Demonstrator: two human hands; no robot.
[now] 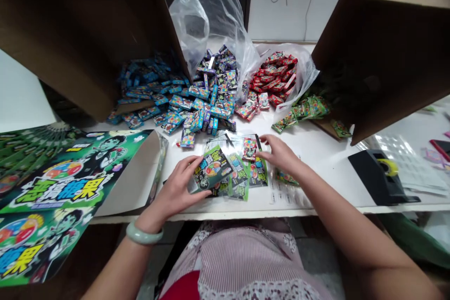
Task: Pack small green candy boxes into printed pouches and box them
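My left hand (181,187) is closed on a black and green candy pouch (213,168), with the thumb along its lower edge and the fingers at its left side. More green and black pouches (239,183) lie beneath it, overlapping on the white table. At the right edge of a small red candy packet (249,149) is my right hand (277,152), thumb and index finger curled against it. This packet is over the pouches, beside the held one. The tips of my left fingers are partly hidden by the pouch.
Blue packets (140,89) spill from a left cardboard box (87,23). Purple packets (225,70) and red packets (274,79) sit in clear bags. Green packets (309,108) lie by the right box (386,47). A tape dispenser (379,176) and printed display card (70,173) flank the workspace.
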